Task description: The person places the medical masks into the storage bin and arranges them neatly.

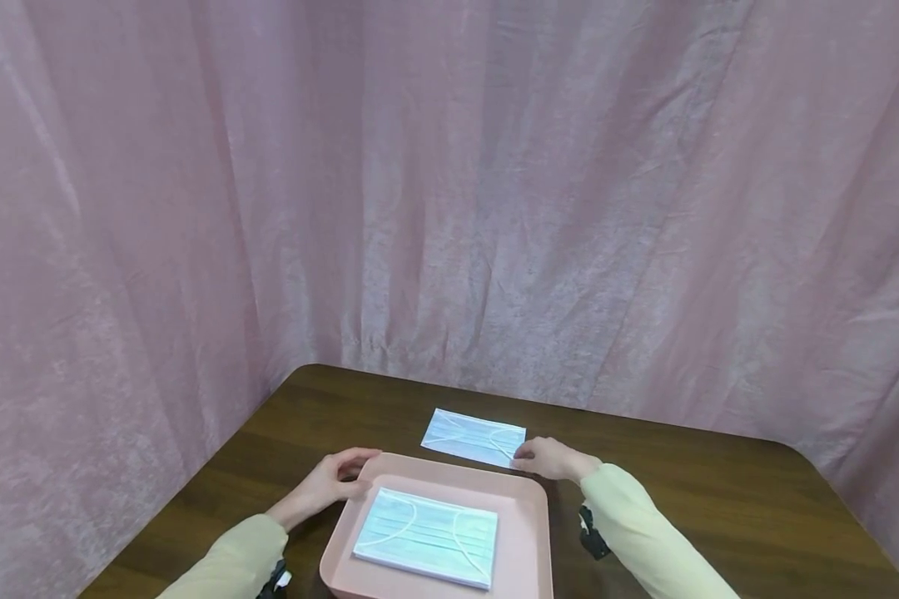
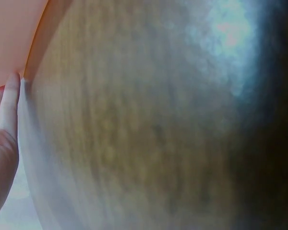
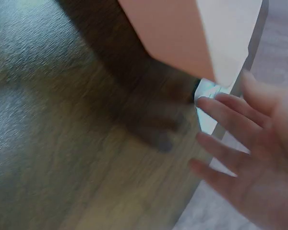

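In the head view, a pink tray (image 1: 533, 532) holds a stack of light-blue pleated face masks (image 1: 429, 532) with white ear loops. My left hand (image 1: 322, 487) rests at the tray's far left corner, thumb on the left side and fingers along the back. The left wrist view shows its straight fingers (image 2: 10, 103) against the tray wall (image 2: 7, 38). A single face mask (image 1: 474, 437) lies flat on the table behind the tray. My right hand (image 1: 550, 459) is at that mask's right end, fingertips right at its edge. In the right wrist view the fingers (image 3: 230, 120) are spread and relaxed.
The dark wooden table (image 1: 689, 482) has rounded far corners. A pink curtain (image 1: 449, 208) hangs behind it and along the left. Both forearms wear pale sleeves (image 1: 644, 524), with dark wrist gear (image 1: 592, 532) under the right one.
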The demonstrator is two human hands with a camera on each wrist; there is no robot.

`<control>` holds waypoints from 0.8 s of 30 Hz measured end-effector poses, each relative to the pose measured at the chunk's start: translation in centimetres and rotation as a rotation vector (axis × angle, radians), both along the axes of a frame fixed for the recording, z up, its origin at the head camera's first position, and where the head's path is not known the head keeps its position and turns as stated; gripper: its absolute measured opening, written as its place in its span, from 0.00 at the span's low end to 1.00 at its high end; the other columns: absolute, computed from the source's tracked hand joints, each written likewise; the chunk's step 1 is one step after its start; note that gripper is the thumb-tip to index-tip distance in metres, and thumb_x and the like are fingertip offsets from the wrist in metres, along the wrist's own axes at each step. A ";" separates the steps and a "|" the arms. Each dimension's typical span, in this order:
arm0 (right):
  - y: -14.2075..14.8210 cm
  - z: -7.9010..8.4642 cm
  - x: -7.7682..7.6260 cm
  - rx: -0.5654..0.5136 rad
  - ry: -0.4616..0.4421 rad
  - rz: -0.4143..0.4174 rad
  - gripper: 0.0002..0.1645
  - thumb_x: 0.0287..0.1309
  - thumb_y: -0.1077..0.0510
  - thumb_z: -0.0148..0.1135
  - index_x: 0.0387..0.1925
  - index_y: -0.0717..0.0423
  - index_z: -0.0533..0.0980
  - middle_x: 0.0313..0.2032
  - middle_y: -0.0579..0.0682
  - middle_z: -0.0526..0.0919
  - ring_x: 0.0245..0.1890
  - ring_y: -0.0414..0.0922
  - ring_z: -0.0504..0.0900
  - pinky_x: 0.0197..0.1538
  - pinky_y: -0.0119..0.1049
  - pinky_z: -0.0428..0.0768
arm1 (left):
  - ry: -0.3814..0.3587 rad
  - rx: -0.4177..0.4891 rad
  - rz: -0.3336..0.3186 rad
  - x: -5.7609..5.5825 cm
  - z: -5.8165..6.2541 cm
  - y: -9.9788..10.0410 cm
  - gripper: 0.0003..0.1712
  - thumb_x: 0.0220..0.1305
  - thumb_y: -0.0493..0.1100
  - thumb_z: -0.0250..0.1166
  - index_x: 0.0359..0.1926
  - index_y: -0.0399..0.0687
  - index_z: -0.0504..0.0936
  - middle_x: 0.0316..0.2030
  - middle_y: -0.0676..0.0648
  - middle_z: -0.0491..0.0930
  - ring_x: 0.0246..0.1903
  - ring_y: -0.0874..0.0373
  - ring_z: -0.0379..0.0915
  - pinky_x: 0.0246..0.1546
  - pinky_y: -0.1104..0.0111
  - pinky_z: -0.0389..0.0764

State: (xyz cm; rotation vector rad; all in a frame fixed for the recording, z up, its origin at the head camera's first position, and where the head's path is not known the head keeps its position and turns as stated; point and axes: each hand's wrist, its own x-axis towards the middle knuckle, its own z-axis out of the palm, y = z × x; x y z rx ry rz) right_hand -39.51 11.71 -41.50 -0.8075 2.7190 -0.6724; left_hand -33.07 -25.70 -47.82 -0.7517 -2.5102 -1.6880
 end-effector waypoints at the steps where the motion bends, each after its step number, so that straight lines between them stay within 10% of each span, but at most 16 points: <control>1: 0.2 -0.1 -0.2 -0.022 0.032 -0.019 0.13 0.60 0.60 0.54 0.42 0.65 0.77 0.37 0.55 0.80 0.41 0.53 0.77 0.43 0.47 0.72 | 0.004 0.002 -0.001 0.0 0.0 0.0 0.28 0.55 0.33 0.64 0.57 0.31 0.68 0.50 0.36 0.72 0.45 0.44 0.70 0.42 0.66 0.70; 6: 0.6 -1.4 -1.2 -0.166 0.145 -0.160 0.04 0.53 0.66 0.60 0.29 0.65 0.78 0.25 0.49 0.78 0.25 0.45 0.77 0.31 0.40 0.75 | 0.008 0.014 -0.010 -0.1 -0.1 0.0 0.27 0.55 0.32 0.63 0.57 0.30 0.67 0.49 0.35 0.72 0.45 0.43 0.70 0.42 0.66 0.71; 13: 0.9 -3.7 -1.7 -0.323 0.067 -0.345 0.15 0.47 0.65 0.66 0.37 0.69 0.74 0.24 0.51 0.75 0.23 0.44 0.74 0.24 0.38 0.74 | 0.005 0.026 -0.017 0.1 -0.4 0.4 0.27 0.55 0.32 0.63 0.57 0.31 0.68 0.49 0.36 0.72 0.44 0.44 0.71 0.41 0.67 0.71; 24: 1.2 -4.4 -1.9 -0.149 0.223 -0.221 0.17 0.49 0.60 0.66 0.42 0.62 0.78 0.37 0.56 0.80 0.41 0.54 0.76 0.43 0.47 0.72 | -0.011 0.007 -0.017 0.5 0.5 0.7 0.27 0.55 0.30 0.62 0.56 0.29 0.67 0.49 0.35 0.72 0.44 0.43 0.70 0.41 0.68 0.71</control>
